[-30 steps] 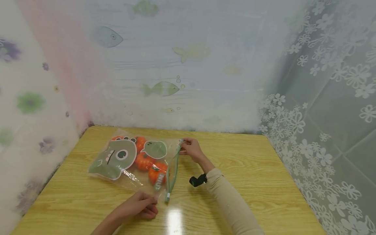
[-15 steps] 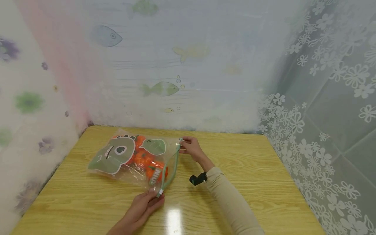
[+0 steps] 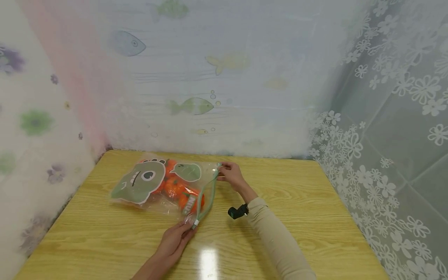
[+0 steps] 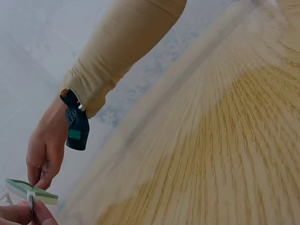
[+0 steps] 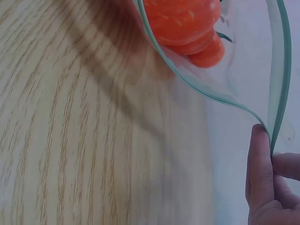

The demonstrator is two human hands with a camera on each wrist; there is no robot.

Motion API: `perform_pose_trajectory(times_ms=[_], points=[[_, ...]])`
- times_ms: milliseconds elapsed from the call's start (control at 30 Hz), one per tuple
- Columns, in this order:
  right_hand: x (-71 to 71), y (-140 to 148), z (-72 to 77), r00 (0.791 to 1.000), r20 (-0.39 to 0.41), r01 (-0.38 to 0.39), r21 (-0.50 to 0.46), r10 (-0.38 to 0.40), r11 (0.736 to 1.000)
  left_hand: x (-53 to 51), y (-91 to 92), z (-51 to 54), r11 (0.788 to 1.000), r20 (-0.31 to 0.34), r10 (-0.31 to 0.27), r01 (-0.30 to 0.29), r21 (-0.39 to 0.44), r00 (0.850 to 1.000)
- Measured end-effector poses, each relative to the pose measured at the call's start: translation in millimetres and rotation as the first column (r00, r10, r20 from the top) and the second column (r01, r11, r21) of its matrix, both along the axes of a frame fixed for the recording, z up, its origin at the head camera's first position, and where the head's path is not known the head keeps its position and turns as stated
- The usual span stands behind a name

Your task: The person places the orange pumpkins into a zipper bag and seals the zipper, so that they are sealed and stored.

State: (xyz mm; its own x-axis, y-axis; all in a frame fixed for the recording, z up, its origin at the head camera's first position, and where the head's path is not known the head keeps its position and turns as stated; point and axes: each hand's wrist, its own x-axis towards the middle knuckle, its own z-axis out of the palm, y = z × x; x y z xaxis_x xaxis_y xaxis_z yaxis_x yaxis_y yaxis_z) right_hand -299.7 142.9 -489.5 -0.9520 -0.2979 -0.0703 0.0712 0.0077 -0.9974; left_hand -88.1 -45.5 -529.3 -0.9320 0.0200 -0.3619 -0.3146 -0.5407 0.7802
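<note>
A clear zip bag (image 3: pixel 159 204) printed with green cartoon figures lies on its side, its mouth toward the right and gaping. Several orange pumpkin-like pieces (image 3: pixel 174 188) with green stems show through the plastic. My left hand (image 3: pixel 173 241) pinches the near corner of the mouth, by the white zip slider (image 3: pixel 196 223). At the far corner my right hand (image 3: pixel 231 175) pinches the green zip strip (image 3: pixel 212 193) between thumb and fingers. In the right wrist view the two strips part from my right fingertips (image 5: pixel 260 140), with an orange piece (image 5: pixel 183 21) inside.
The wooden table (image 3: pixel 290 202) reaches back to a wall covering (image 3: pixel 245 116) with fish drawings. Patterned sheets (image 3: pixel 395 175) hang close on both sides. A black wrist camera (image 3: pixel 238 212) juts from the right wrist.
My left hand has come up from beside the bag to pinch its near corner by the slider. The bag's mouth has risen a little and shifted slightly right; the right hand keeps its pinch.
</note>
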Motion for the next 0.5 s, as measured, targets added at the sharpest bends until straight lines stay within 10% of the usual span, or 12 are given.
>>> perform_pose_trajectory(times_ms=[500], points=[[-9.3,14,-4.9,0.995,-0.009,0.095,0.014,-0.095,0.995,-5.1,18.1,12.2,0.997,0.047,0.066,-0.068,0.033,0.997]])
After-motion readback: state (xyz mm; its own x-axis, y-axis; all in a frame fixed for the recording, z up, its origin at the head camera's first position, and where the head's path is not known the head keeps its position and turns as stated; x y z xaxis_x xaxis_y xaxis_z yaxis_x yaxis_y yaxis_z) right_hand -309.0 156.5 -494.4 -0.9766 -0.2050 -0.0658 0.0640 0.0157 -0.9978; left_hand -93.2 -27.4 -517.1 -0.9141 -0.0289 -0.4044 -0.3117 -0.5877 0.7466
